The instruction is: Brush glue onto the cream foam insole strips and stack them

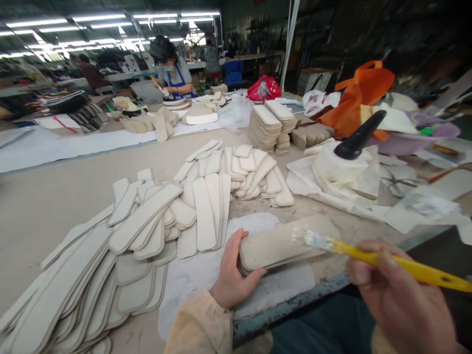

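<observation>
My left hand (236,275) is closed around the near end of a stack of long, round-cornered beige pieces (273,246), thumb at the front edge and fingers behind. My right hand (398,285) grips the yellow handle of a paintbrush (368,255). Its white-coated bristles hang over the top piece of the stack, and I cannot tell if they touch it. Under the stack lies a white sheet (195,290). To the left, many similar pale pieces (143,221) lie fanned out in overlapping rows.
A white glue-smeared container with a black cone (363,135) stands at the right on crumpled sheeting. Neat stacks of pieces (264,129) stand behind. An orange bag (350,110) and a purple basin (416,142) lie far right. A co-worker (175,73) works across the table.
</observation>
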`<state>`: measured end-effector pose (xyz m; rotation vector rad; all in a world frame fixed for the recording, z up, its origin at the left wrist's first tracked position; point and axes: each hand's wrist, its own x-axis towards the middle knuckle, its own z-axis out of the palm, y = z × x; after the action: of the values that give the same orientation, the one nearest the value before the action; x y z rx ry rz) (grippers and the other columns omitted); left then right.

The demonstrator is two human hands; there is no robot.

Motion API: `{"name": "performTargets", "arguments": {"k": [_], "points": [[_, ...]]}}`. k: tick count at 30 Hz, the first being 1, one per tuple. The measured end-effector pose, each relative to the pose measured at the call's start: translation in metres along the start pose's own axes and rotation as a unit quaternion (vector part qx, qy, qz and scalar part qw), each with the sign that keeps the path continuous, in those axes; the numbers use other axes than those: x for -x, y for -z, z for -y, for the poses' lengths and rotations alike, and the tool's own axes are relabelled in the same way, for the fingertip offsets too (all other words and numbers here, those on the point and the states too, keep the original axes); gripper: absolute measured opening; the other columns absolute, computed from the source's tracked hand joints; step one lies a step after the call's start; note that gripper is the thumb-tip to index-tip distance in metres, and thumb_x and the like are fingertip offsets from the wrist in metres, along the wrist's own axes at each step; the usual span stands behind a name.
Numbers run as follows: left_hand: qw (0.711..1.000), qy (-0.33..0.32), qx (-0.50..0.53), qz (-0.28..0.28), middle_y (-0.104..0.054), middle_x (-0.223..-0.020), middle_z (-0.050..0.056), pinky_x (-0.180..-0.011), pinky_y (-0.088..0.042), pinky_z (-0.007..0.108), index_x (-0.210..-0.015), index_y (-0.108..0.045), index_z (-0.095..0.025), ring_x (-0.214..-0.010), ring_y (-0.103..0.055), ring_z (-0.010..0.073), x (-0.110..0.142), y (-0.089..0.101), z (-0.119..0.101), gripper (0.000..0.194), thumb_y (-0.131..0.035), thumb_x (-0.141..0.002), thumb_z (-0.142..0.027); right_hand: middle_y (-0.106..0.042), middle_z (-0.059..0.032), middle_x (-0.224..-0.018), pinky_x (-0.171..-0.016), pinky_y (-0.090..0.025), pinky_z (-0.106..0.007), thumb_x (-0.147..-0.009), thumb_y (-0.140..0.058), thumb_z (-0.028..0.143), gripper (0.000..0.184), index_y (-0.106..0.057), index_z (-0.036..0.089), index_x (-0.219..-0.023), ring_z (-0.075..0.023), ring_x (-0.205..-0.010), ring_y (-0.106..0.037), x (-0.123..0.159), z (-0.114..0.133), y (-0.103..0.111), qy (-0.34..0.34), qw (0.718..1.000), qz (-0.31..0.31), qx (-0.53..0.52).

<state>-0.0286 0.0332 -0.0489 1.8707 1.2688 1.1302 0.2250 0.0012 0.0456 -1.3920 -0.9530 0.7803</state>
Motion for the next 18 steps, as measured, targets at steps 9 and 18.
{"name": "performTargets", "arguments": {"k": [9,18], "points": [[0.998,0.022,0.051,-0.003,-0.046,-0.137,0.013,-0.111,-0.031,0.049,-0.147,-0.014,-0.021,-0.131,-0.041,0.0284,-0.002,0.001,0.001,0.097,-0.072,-0.069,-0.022,-0.053,0.0017,-0.056,-0.050,-0.039,-0.025,-0.092,-0.052,0.047,0.029,-0.059,0.018,-0.095,-0.0132,-0.051,-0.047,0.022,-0.013,-0.074,-0.054,0.982,0.180,-0.032],[0.999,0.027,0.035,0.000,-0.047,-0.136,0.014,-0.111,-0.032,0.050,-0.148,-0.012,-0.021,-0.132,-0.040,0.0289,-0.004,0.001,0.002,0.096,-0.071,-0.072,-0.027,-0.052,0.0023,-0.054,-0.051,-0.038,-0.025,-0.092,-0.051,0.048,0.031,-0.058,0.018,-0.092,-0.0129,-0.051,-0.045,0.014,-0.020,-0.073,-0.043,0.983,0.179,0.022]]}}
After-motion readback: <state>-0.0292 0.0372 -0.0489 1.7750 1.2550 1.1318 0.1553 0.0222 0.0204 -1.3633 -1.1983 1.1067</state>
